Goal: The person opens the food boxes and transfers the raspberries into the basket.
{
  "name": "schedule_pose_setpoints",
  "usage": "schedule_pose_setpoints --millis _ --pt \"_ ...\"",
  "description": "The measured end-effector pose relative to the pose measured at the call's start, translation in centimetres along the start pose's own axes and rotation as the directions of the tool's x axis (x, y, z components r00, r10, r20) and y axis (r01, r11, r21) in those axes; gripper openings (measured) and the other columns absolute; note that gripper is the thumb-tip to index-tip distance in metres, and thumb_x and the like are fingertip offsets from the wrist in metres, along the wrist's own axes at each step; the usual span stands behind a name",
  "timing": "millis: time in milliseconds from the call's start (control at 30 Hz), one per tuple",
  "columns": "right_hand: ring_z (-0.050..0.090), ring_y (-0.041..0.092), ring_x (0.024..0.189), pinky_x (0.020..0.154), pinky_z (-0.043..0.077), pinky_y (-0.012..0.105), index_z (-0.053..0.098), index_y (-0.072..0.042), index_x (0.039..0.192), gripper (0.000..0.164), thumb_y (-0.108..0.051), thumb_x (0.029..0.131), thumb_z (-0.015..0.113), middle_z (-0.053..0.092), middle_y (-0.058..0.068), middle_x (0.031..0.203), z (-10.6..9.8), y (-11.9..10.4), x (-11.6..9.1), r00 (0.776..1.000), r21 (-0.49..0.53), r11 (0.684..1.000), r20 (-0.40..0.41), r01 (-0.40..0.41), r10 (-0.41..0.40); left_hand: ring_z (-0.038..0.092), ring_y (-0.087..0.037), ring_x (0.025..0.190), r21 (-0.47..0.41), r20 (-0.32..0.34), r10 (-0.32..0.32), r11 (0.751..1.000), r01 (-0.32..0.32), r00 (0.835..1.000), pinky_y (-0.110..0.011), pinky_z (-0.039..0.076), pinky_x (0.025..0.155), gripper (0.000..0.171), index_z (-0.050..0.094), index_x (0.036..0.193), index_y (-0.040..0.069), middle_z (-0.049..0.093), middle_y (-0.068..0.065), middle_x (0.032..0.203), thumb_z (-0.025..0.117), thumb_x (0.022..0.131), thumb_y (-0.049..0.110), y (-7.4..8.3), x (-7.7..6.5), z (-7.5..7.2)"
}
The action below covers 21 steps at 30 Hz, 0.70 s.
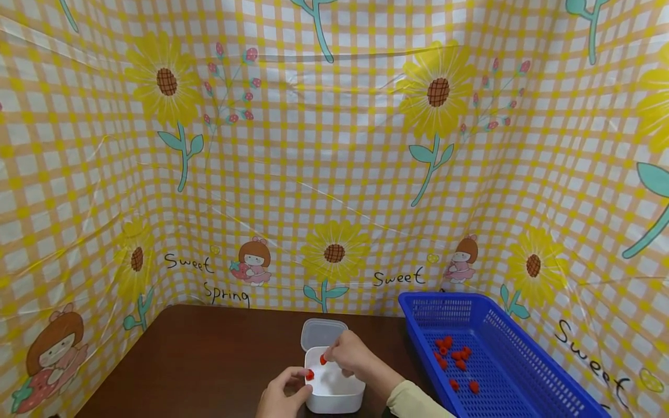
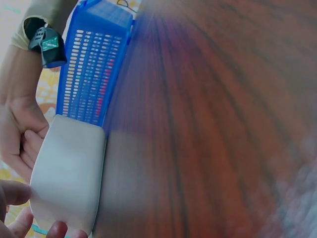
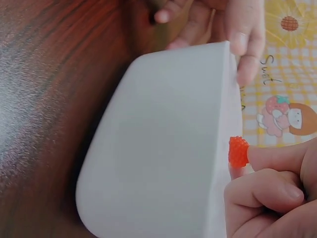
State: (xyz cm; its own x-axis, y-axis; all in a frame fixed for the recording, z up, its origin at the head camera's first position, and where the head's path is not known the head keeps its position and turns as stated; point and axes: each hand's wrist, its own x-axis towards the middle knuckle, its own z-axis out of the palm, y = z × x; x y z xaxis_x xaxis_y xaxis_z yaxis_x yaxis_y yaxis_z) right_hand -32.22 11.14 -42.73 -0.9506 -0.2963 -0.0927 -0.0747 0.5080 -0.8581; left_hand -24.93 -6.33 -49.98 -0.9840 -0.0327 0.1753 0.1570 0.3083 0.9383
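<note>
A white rectangular container stands on the table, its top uncovered. My right hand reaches over it and pinches a red raspberry between thumb and finger, at the rim in the right wrist view. At the container's left side, my left hand grips the wall, with fingertips over the rim. A second red raspberry shows right at the left fingertips, by the inner left wall. The right arm hides part of the container's far right corner.
A translucent lid lies just behind the container. To the right stands a long blue perforated basket with several red raspberries inside. The dark wooden table meets a checked, flower-printed cloth at back and sides.
</note>
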Motion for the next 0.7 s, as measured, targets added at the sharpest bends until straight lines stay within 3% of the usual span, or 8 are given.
schedule_pose_setpoints --millis 133,433,700 --pt "0.016 0.004 0.044 0.042 0.021 0.019 0.076 0.004 0.086 0.013 0.001 0.089 0.063 0.028 -0.01 0.051 -0.7 -0.3 0.2 1.0 0.039 0.999 0.01 -0.021 0.021 0.062 -0.015 0.077 0.003 -0.001 -0.016 1.0 0.016 1.0 -0.032 0.046 0.065 0.025 0.07 0.11 0.012 0.07 -0.003 0.095 0.076 0.087 0.021 -0.1 0.1 0.0" --pt "0.015 0.004 0.044 0.044 0.019 0.02 0.072 0.011 0.094 0.016 0.001 0.093 0.06 0.025 -0.01 0.051 -2.1 -1.3 0.3 0.999 0.158 0.987 0.052 -0.012 0.003 0.061 -0.015 0.075 0.015 -0.013 -0.048 0.999 0.048 0.999 -0.033 0.045 0.065 0.023 0.07 0.108 0.014 0.069 -0.002 0.092 0.076 0.087 0.021 0.2 0.1 0.2" --pt "0.018 0.006 0.045 0.045 0.021 0.021 0.071 0.011 0.099 0.016 -0.002 0.094 0.061 0.028 -0.008 0.051 -3.2 -2.3 0.1 0.999 0.184 0.983 0.032 -0.011 0.006 0.062 -0.015 0.076 0.017 -0.021 -0.05 0.999 0.05 0.999 -0.033 0.045 0.065 0.024 0.07 0.109 0.012 0.069 -0.003 0.093 0.075 0.087 0.02 0.4 0.0 0.2"
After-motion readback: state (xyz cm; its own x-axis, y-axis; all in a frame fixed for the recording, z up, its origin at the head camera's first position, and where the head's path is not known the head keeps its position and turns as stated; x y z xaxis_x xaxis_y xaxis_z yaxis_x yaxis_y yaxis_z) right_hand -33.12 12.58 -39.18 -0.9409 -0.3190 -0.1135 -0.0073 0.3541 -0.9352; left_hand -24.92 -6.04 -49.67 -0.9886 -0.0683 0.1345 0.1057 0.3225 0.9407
